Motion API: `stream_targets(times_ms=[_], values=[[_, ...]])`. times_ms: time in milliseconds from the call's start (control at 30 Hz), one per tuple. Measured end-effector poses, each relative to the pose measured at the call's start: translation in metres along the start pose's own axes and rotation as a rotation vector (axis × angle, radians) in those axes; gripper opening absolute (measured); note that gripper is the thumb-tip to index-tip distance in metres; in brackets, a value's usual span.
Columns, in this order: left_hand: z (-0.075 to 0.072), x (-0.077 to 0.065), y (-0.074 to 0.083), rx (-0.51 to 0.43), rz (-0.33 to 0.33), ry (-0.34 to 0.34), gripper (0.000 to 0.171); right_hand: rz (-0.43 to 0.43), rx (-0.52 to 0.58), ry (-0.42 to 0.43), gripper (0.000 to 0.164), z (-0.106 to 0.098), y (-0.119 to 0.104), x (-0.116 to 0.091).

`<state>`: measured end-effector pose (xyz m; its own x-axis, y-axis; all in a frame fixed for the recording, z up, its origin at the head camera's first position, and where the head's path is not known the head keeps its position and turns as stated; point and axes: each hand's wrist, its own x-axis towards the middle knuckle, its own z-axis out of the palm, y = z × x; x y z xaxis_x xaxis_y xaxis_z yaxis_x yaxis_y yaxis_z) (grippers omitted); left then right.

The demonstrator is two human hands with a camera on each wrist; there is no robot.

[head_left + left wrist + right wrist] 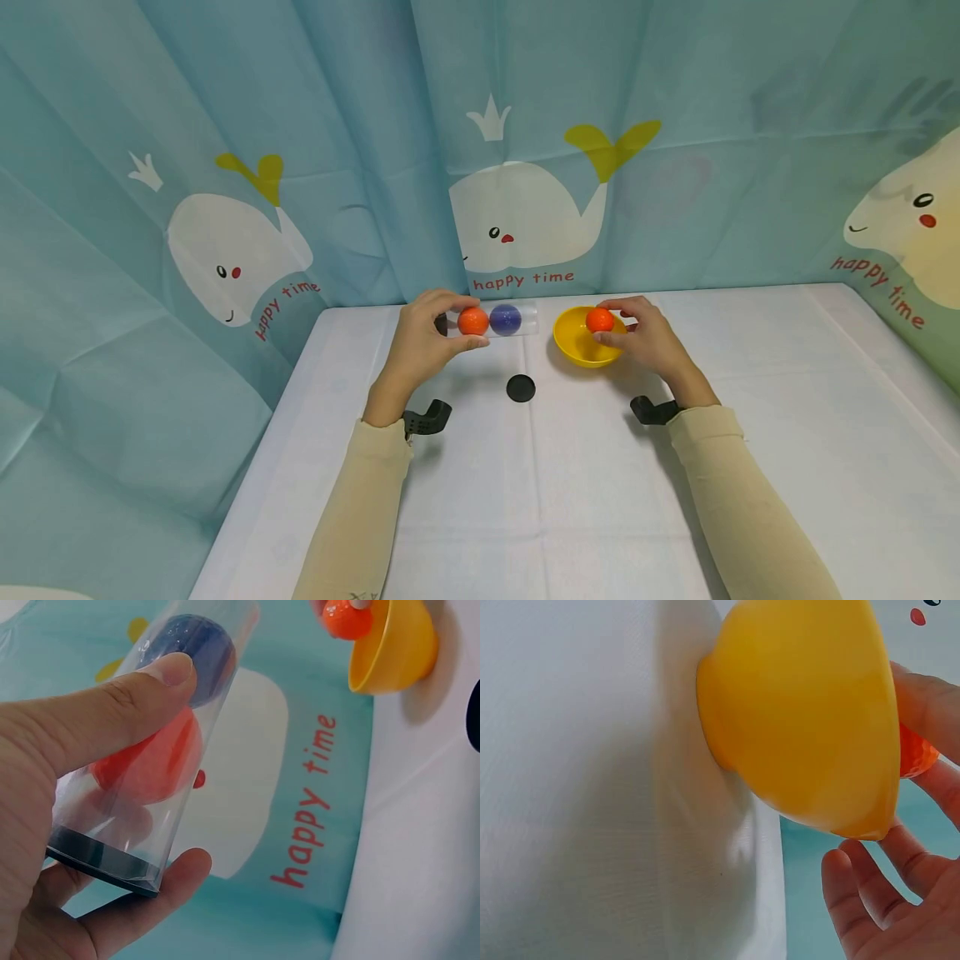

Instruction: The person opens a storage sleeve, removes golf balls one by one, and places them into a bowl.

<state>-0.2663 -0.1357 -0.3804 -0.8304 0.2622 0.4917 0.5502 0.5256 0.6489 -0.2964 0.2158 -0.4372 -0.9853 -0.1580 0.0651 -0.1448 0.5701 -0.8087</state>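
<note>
My left hand [424, 340] grips a clear plastic tube [184, 761] with a black cap [105, 855] at its near end. Inside the tube sit an orange ball [473, 322] and, beyond it, a dark blue ball [506, 319]. Over the yellow bowl [577, 350], my right hand [654, 340] pinches another orange ball [600, 320] between thumb and fingers. That ball is at the bowl's opening; in the right wrist view the bowl's wall [810, 712] hides most of it.
A loose black round cap [521, 387] lies on the white-covered table [480, 500], in front of the tube and bowl. Behind the table hangs a blue-green curtain [375, 125] printed with whales. Each wrist wears a black camera mount [427, 418].
</note>
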Motion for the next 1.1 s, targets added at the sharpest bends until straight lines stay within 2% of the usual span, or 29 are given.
stream_targets(times_ms=[267, 733, 1100], values=[[0.0016, 0.0008, -0.0014, -0.010, -0.010, -0.007, 0.049, 0.059, 0.001, -0.023, 0.051, 0.0022, 0.0008, -0.0005], [0.0022, 0.0010, -0.0018, 0.004, 0.005, -0.006, 0.048, 0.079, -0.023, -0.042, 0.052, 0.0086, 0.0071, -0.0010], [0.0019, -0.0006, -0.0015, -0.026, -0.016, -0.005, 0.048, 0.116, -0.006, -0.027, 0.036, 0.0078, 0.0043, -0.0007]])
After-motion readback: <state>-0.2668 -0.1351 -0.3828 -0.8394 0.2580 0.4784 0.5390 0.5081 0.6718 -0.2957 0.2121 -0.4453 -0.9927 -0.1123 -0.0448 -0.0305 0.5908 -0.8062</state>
